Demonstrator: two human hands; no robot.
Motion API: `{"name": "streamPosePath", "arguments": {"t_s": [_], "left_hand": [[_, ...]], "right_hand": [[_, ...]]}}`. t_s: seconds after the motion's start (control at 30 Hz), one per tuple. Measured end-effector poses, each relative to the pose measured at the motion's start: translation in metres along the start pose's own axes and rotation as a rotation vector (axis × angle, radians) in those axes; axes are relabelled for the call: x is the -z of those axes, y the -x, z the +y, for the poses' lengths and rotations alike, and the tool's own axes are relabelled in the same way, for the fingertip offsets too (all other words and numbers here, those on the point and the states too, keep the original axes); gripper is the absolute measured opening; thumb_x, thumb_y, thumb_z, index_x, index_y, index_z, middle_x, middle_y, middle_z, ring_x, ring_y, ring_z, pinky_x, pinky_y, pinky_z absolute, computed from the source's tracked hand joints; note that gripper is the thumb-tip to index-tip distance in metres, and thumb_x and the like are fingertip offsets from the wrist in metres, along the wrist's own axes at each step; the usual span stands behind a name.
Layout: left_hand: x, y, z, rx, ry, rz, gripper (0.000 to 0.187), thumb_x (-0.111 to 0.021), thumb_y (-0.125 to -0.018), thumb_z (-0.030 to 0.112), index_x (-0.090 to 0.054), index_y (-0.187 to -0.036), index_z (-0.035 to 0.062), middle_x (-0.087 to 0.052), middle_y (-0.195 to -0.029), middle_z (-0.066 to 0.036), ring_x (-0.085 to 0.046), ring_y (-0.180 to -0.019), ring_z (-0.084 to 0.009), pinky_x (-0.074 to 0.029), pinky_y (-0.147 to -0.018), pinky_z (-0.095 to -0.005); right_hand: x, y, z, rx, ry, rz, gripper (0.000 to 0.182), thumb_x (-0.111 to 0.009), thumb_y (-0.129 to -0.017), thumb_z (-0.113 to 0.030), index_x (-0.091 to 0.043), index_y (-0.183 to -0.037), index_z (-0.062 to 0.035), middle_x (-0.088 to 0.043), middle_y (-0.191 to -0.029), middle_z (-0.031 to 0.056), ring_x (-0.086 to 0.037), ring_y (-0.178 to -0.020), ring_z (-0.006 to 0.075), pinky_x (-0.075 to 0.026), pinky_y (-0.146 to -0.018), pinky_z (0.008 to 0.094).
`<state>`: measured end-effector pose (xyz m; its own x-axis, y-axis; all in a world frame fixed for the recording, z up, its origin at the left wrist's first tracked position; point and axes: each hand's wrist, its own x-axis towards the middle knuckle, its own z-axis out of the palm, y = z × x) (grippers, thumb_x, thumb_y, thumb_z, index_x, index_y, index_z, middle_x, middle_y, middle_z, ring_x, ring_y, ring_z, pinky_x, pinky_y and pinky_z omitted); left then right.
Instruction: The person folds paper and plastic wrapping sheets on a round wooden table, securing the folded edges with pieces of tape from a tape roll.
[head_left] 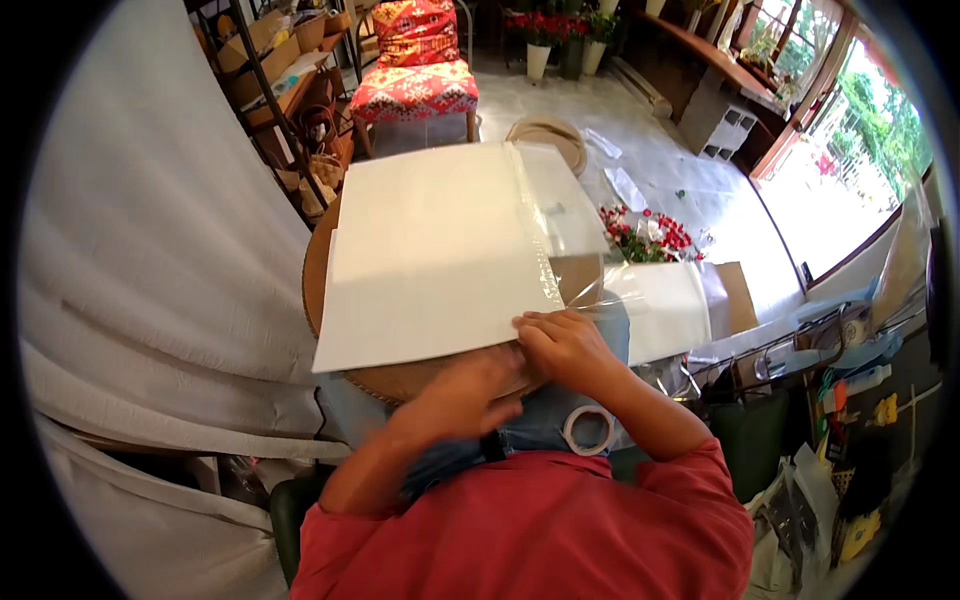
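A large white board (430, 250) lies on a round brown board (400, 378) over my lap. Clear plastic film (565, 205) runs along the white board's right edge. My right hand (565, 345) is at the board's lower right corner, fingers closed on the film and corner; the exact hold is partly hidden. My left hand (465, 395), blurred by motion, is just below the board's front edge, beside the right hand. A roll of tape (588, 430) rests on my lap below the right hand.
Red and white flowers (655, 238) and another white sheet (665, 310) are at the right. A red patterned chair (415, 90) stands ahead, near a shelf (290, 90). A light curtain (150, 250) hangs at the left. Tools and bags (850, 420) are at the lower right.
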<state>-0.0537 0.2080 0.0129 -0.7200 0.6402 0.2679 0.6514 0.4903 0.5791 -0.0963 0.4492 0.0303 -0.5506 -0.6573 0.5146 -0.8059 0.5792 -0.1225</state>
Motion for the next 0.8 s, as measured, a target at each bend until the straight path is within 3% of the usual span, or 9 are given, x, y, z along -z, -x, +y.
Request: {"name": "streamPosePath", "arguments": {"t_s": [0.1,0.13,0.23,0.33,0.47,0.53,0.63,0.77,0.8], "left_hand": [[0.005,0.032,0.016,0.003,0.185,-0.108,0.055,-0.083,-0.09,0.03,-0.065,-0.134,0.0022,-0.064,-0.142,-0.022,-0.059,-0.134,-0.041,-0.045,-0.117,-0.0481],[0.003,0.034,0.013,0.014,-0.046,0.127,0.052,-0.082,-0.09,0.028,-0.065,-0.133,0.0034,-0.065,-0.14,-0.02,-0.059,-0.133,-0.0393,-0.046,-0.116,-0.0505],[0.004,0.035,-0.002,0.32,-0.484,0.074,0.066,-0.069,-0.1,0.041,-0.051,-0.158,0.0135,-0.043,-0.166,-0.02,-0.037,-0.155,-0.0429,-0.026,-0.126,-0.0616],[-0.005,0.039,-0.015,0.38,-0.461,-0.091,0.076,-0.058,-0.104,0.053,-0.037,-0.168,0.017,-0.026,-0.176,-0.017,-0.021,-0.163,-0.0429,-0.013,-0.13,-0.0629],[-0.002,0.039,-0.019,0.38,-0.448,-0.113,0.077,-0.054,-0.105,0.056,-0.035,-0.169,0.0179,-0.025,-0.177,-0.016,-0.02,-0.163,-0.0428,-0.011,-0.131,-0.0624],[-0.003,0.039,-0.02,0.36,-0.45,-0.092,0.076,-0.054,-0.105,0.055,-0.036,-0.169,0.0173,-0.026,-0.177,-0.016,-0.021,-0.162,-0.043,-0.012,-0.13,-0.0628],[-0.004,0.038,-0.02,0.361,-0.445,-0.072,0.077,-0.059,-0.103,0.052,-0.036,-0.169,0.0168,-0.027,-0.177,-0.016,-0.022,-0.162,-0.0429,-0.012,-0.131,-0.0621],[-0.024,0.055,-0.043,0.173,-0.331,0.106,0.083,-0.069,-0.099,0.048,-0.037,-0.168,0.0161,-0.028,-0.176,-0.017,-0.023,-0.162,-0.0431,-0.012,-0.13,-0.0623],[-0.032,0.062,-0.046,0.138,-0.117,0.111,0.086,-0.073,-0.096,0.047,-0.038,-0.168,0.016,-0.028,-0.176,-0.018,-0.024,-0.161,-0.0432,-0.014,-0.129,-0.0645]], "right_hand": [[-0.022,0.031,0.0,-0.078,-0.062,-0.053,0.017,-0.07,-0.09,-0.011,-0.069,-0.105,-0.0038,-0.077,-0.122,0.0116,-0.074,-0.116,0.0291,-0.059,-0.093,0.0424],[-0.026,0.039,-0.003,-0.119,-0.102,-0.067,0.013,-0.071,-0.093,-0.009,-0.07,-0.104,-0.0039,-0.077,-0.123,0.0115,-0.074,-0.116,0.0295,-0.059,-0.094,0.0427],[-0.027,0.045,-0.015,-0.129,-0.071,-0.028,0.013,-0.073,-0.091,-0.01,-0.069,-0.102,-0.0049,-0.077,-0.121,0.0115,-0.072,-0.118,0.0301,-0.058,-0.095,0.0432],[-0.011,0.046,-0.035,-0.21,-0.161,0.012,0.012,-0.076,-0.092,-0.012,-0.07,-0.098,-0.0047,-0.076,-0.115,0.0117,-0.073,-0.112,0.0331,-0.058,-0.092,0.0419],[0.026,0.085,-0.066,-0.472,-0.218,-0.309,0.023,-0.08,-0.09,-0.025,-0.073,-0.098,-0.0047,-0.075,-0.107,0.012,-0.072,-0.101,0.0347,-0.058,-0.087,0.0438],[0.03,0.117,-0.071,-0.667,-0.003,-0.624,0.033,-0.081,-0.088,-0.035,-0.075,-0.098,-0.0049,-0.073,-0.1,0.0122,-0.071,-0.094,0.034,-0.055,-0.083,0.0479],[0.019,0.164,-0.077,-0.571,0.017,-0.708,0.032,-0.079,-0.089,-0.039,-0.076,-0.096,-0.0074,-0.071,-0.099,0.0133,-0.068,-0.091,0.0349,-0.05,-0.088,0.0483],[0.018,0.176,-0.079,-0.507,-0.109,-0.587,0.019,-0.075,-0.085,-0.025,-0.069,-0.086,-0.0071,-0.071,-0.089,0.0146,-0.07,-0.093,0.0349,-0.048,-0.095,0.051],[0.031,0.166,-0.077,-0.557,-0.201,-0.616,0.014,-0.072,-0.082,-0.019,-0.065,-0.081,-0.0073,-0.07,-0.085,0.0154,-0.07,-0.092,0.0354,-0.048,-0.097,0.051]]}}
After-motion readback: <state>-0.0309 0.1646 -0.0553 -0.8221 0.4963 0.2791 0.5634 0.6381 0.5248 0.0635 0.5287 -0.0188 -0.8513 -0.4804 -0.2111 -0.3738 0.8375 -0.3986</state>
